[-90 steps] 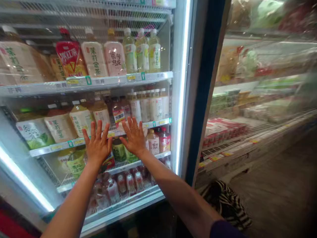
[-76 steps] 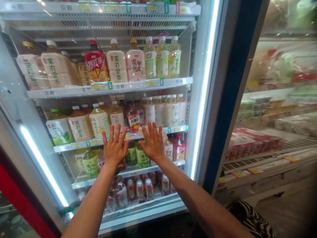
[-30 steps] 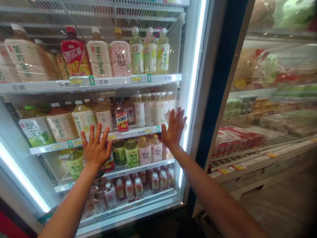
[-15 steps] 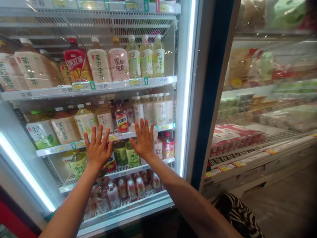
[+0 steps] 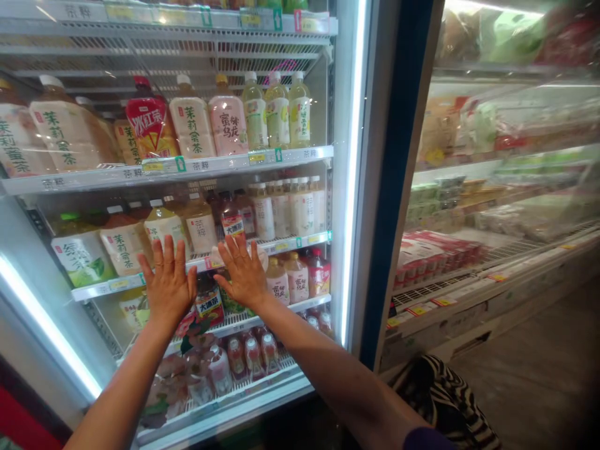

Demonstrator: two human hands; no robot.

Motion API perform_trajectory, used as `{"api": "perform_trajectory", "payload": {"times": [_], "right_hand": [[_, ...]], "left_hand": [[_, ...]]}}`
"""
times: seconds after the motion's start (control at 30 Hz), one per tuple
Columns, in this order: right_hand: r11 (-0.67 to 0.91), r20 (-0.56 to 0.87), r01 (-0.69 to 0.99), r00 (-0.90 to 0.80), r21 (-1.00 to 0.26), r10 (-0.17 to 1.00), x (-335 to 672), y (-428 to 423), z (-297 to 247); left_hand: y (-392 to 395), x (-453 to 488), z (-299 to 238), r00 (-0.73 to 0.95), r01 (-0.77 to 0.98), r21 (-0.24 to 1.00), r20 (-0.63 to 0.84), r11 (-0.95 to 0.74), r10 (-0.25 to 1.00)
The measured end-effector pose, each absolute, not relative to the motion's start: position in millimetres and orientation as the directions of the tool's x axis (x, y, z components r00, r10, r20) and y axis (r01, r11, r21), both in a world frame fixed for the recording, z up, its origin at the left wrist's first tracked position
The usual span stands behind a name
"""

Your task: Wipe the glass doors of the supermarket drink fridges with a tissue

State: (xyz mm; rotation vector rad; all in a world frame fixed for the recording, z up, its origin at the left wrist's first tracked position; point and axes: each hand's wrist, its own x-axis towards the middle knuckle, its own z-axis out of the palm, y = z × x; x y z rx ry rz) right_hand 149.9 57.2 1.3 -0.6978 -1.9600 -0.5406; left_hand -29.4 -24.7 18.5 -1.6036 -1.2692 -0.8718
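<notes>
Glass is taking both palms: the left hand (image 5: 166,284) and the right hand (image 5: 244,272) are lying flat, fingers spread and pointing up, side by side but not touching each other, gripping nothing. They are pressing on the glass door (image 5: 281,112) of a drinks cooler, probably because a flat pane with no handle in reach gives only friction to work with. What looks like a pale cloth (image 5: 260,253) is peeking out above the right hand's fingertips, though it is too hidden to be sure. The door is standing upright, its long axis vertical, its right edge meeting the lit white frame (image 5: 354,187). Behind the pane, small bottles (image 5: 248,356) are crowding the bottom wire shelf, a red-labelled bottle (image 5: 209,303) is standing between the two hands, and large tea bottles (image 5: 192,125) are lining the upper shelf, labels facing out. Further right, an open chiller (image 5: 492,250) is holding packaged food.
</notes>
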Motion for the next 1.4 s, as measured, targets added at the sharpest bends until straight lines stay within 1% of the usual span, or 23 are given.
{"api": "perform_trajectory", "payload": {"times": [0.07, 0.17, 0.2, 0.27, 0.33, 0.4, 0.47, 0.53, 0.57, 0.63, 0.73, 0.8, 0.83, 0.93, 1.0, 1.03, 1.13, 1.2, 1.23, 1.33, 1.4], "right_hand": [[0.717, 0.9, 0.693, -0.358, 0.079, 0.247, 143, 58, 28], [0.667, 0.921, 0.745, -0.278, 0.027, 0.274, 132, 57, 59], [0.668, 0.92, 0.744, -0.278, 0.024, 0.276, 128, 55, 57], [0.709, 0.905, 0.703, -0.337, 0.059, 0.259, 119, 49, 40], [0.766, 0.879, 0.631, -0.429, 0.124, 0.211, 108, 44, 22], [0.799, 0.867, 0.575, -0.475, 0.176, 0.15, 91, 39, 25], [0.803, 0.889, 0.568, -0.443, 0.179, 0.115, 71, 34, 48], [0.801, 0.918, 0.582, -0.379, 0.14, 0.115, 53, 29, 68], [0.803, 0.925, 0.584, -0.361, 0.122, 0.122, 47, 25, 71], [0.819, 0.912, 0.559, -0.391, 0.13, 0.122, 40, 18, 54], [0.845, 0.842, 0.483, -0.534, 0.23, 0.076, 39, 10, 13], [0.849, 0.82, 0.461, -0.569, 0.258, 0.06, 36, 8, 10], [0.847, 0.832, 0.471, -0.551, 0.247, 0.063, 33, 9, 19], [0.829, 0.905, 0.532, -0.418, 0.171, 0.082, 20, 10, 55], [0.826, 0.921, 0.54, -0.383, 0.159, 0.073, 16, 8, 57], [0.831, 0.912, 0.526, -0.406, 0.184, 0.055, 15, 6, 49], [0.839, 0.823, 0.423, -0.566, 0.343, -0.051, 23, 5, 18], [0.826, 0.785, 0.397, -0.613, 0.4, -0.086, 31, 10, 21], [0.82, 0.799, 0.42, -0.596, 0.389, -0.074, 34, 14, 32], [0.796, 0.891, 0.546, -0.454, 0.262, 0.018, 43, 24, 69], [0.78, 0.913, 0.582, -0.407, 0.229, 0.036, 53, 28, 72]], "left_hand": [[-34, -48, 30, 0.218, 0.976, -0.2, 0.907, -0.088, 0.359], [-45, -73, 42, 0.178, 0.984, -0.165, 0.92, -0.069, 0.348], [-49, -79, 43, 0.166, 0.986, -0.156, 0.926, -0.059, 0.338], [-54, -90, 39, 0.155, 0.988, -0.151, 0.932, -0.038, 0.329], [-59, -99, 32, 0.152, 0.988, -0.156, 0.928, -0.018, 0.339], [-62, -107, 26, 0.142, 0.988, -0.155, 0.925, 0.007, 0.353], [-65, -114, 23, 0.125, 0.988, -0.147, 0.928, 0.037, 0.352], [-68, -120, 23, 0.11, 0.988, -0.139, 0.935, 0.063, 0.338], [-70, -123, 23, 0.104, 0.988, -0.136, 0.937, 0.073, 0.333], [-75, -130, 23, 0.099, 0.987, -0.135, 0.938, 0.087, 0.333], [-81, -139, 21, 0.101, 0.985, -0.142, 0.935, 0.098, 0.339], [-83, -143, 20, 0.113, 0.983, -0.154, 0.934, 0.096, 0.339], [-83, -145, 19, 0.121, 0.982, -0.162, 0.934, 0.095, 0.337], [-81, -146, 21, 0.142, 0.979, -0.181, 0.935, 0.092, 0.325], [-81, -146, 21, 0.148, 0.98, -0.182, 0.939, 0.083, 0.31], [-82, -146, 21, 0.146, 0.981, -0.178, 0.941, 0.078, 0.305], [-85, -148, 18, 0.144, 0.982, -0.173, 0.943, 0.073, 0.3], [-85, -147, 18, 0.153, 0.981, -0.182, 0.941, 0.072, 0.301], [-83, -145, 20, 0.159, 0.98, -0.188, 0.941, 0.07, 0.298], [-74, -129, 29, 0.17, 0.98, -0.191, 0.947, 0.056, 0.272], [-66, -114, 37, 0.175, 0.981, -0.189, 0.953, 0.036, 0.247]]}}
